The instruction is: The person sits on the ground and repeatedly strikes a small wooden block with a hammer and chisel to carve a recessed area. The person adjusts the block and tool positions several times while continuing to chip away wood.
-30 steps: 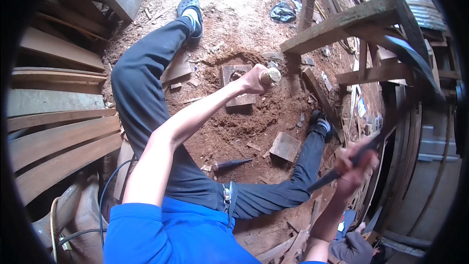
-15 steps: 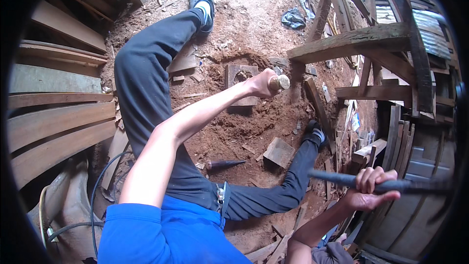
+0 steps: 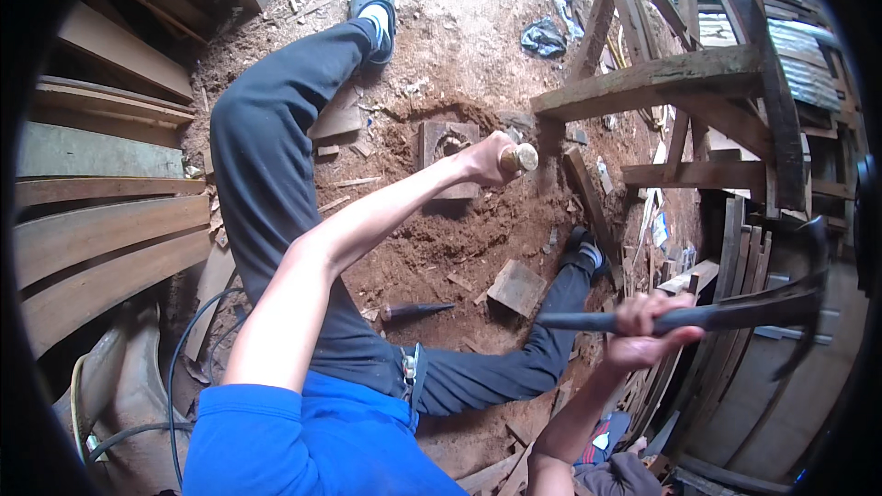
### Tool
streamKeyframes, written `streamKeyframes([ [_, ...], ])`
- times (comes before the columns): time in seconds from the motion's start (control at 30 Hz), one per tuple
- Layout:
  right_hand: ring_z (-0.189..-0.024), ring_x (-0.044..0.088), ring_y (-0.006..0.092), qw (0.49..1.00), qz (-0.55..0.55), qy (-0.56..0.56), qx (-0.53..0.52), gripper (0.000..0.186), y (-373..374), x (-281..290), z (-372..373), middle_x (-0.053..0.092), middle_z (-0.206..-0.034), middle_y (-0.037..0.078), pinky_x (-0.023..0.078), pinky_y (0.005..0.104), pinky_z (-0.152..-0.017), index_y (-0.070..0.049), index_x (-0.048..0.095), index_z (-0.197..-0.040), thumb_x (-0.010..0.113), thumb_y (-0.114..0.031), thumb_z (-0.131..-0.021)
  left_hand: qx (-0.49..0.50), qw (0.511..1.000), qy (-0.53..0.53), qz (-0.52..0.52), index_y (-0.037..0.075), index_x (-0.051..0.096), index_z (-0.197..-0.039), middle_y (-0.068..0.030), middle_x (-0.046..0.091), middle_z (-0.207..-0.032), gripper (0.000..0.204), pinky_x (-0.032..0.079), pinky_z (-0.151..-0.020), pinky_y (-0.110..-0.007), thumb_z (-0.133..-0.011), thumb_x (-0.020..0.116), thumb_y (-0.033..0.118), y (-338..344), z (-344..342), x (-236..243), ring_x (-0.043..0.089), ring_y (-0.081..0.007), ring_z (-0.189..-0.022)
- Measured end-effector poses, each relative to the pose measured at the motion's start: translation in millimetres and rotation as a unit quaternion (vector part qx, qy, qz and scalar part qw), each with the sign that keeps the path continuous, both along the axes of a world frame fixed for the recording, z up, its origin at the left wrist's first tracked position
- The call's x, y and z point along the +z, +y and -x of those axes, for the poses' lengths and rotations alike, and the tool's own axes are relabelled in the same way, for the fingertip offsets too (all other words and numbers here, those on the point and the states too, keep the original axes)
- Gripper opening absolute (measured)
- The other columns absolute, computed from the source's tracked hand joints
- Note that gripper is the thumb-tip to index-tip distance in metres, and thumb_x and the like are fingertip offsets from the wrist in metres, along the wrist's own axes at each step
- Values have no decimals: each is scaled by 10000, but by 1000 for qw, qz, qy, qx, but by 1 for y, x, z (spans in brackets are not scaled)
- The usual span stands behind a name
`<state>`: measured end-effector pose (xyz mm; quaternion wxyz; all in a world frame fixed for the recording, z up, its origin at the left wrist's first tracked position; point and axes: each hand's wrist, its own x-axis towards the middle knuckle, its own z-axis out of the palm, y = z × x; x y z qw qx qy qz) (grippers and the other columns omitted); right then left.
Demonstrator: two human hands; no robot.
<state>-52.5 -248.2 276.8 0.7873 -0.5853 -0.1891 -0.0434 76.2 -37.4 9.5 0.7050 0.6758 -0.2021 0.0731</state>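
In my left hand (image 3: 485,158), closed just above the ground, is a round-ended handle (image 3: 521,158), its pale flat end turned up; whatever is below the fist is hidden. Under and beside that hand lies a square wooden block (image 3: 448,152) with a rough hollow cut in it. My right hand (image 3: 643,326) is raised at the right, wrapped round the grey shaft of a pick-like hammer (image 3: 753,305). Its long, curved dark head points outward. A dark pointed tool (image 3: 418,310) rests on the soil between my legs, near a loose wood block (image 3: 517,287).
Boards (image 3: 119,211) are stacked along the left, with a black cable (image 3: 175,377) below them. A rough timber frame (image 3: 652,83) stands at the right, close to my hands. Wood chips and reddish soil (image 3: 459,239) cover the ground. Grey cloth (image 3: 616,476) shows at the lower right.
My right hand has swung left and slightly up, bringing the hammer's curved head into clear view. My left hand keeps its grip above the block.
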Motion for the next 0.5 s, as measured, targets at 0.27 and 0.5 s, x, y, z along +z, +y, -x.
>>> streamKeyframes([
  [0.27,-383,371,57,893,322,306,-72,570,-9,-44,7,401,-515,-32,268,200,-349,-80,472,-724,419,-591,-972,52,997,-36,-38,34,622,-787,-90,621,-652,150,504,-490,-306,-664,568,-33,-2,-8,5,605,-162,-557],
  [0.5,-390,314,47,963,254,-87,-22,487,11,-24,-3,418,-576,-44,247,201,-341,-94,431,-813,412,-546,-992,14,1000,-18,0,26,596,-725,-83,601,-612,45,455,-428,-303,-695,563,21,0,-10,-1,561,-147,-484],
])
